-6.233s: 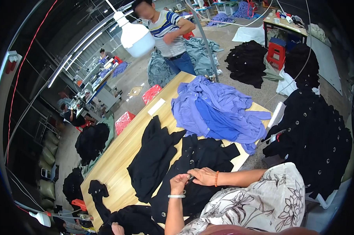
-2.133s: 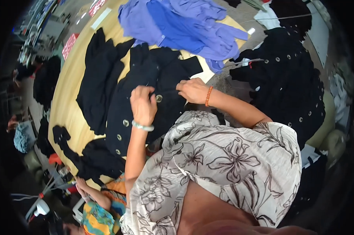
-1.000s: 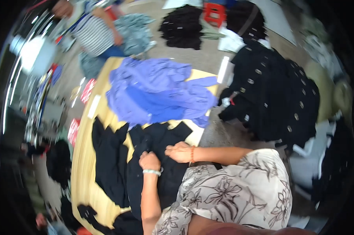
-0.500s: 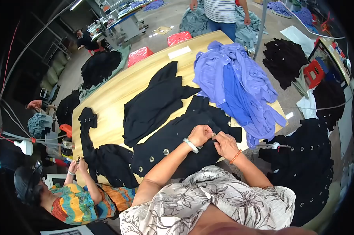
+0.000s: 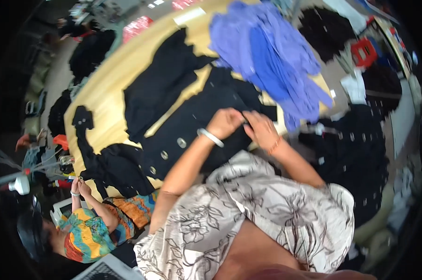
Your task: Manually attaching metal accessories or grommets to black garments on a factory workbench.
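A long black garment (image 5: 206, 112) lies spread over the table in front of me, with several round shiny pieces along its near-left part. My left hand (image 5: 226, 123), with a pale bangle on the wrist, is over its right part with the fingers pinched together. Close beside it, my right hand (image 5: 261, 130), with an orange beaded bracelet, has its fingers bent towards the left fingertips. Blur and the fingers hide what small thing lies between them. Beyond lies a second black garment (image 5: 157, 88).
A heap of purple-blue garments (image 5: 267, 56) covers the table's far right. At the left, a co-worker (image 5: 87, 228) handles a small item beside another black garment (image 5: 122, 170). Black garments (image 5: 348, 163) hang or lie at my right. A red stool (image 5: 363, 51) stands further off.
My view has tilted and shifted, so the table and garments appear higher and further left. Both hands stay close together over the black garment. The picture is blurrier now.
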The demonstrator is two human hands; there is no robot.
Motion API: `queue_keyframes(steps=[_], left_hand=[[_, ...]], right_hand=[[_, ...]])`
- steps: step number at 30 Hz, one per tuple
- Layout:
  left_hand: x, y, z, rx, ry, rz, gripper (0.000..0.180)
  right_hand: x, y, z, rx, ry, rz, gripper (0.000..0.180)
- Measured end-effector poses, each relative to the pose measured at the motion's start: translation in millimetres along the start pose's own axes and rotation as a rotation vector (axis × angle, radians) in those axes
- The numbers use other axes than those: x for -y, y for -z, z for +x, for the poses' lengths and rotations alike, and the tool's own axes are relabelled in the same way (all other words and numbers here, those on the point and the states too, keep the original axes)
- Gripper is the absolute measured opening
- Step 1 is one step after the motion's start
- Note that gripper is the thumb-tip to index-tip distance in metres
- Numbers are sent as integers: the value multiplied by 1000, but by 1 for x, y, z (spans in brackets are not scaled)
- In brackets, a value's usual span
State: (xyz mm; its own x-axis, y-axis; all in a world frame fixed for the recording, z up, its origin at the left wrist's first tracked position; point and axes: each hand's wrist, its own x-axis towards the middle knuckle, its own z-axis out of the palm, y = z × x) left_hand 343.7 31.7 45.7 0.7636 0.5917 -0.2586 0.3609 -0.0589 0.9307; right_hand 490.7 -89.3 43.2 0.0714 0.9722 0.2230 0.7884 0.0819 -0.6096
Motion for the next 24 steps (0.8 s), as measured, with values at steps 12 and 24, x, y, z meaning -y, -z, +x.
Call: queue_keyframes(steps=[12,24], left_hand=[[8,-28,-21,-275,-362,560,16],[13,-20,-25,-227,-297,421,14]], right_hand=[[-16,-2,-4,135,-85,144,32],[-11,9,0,152,-14,178,24]])
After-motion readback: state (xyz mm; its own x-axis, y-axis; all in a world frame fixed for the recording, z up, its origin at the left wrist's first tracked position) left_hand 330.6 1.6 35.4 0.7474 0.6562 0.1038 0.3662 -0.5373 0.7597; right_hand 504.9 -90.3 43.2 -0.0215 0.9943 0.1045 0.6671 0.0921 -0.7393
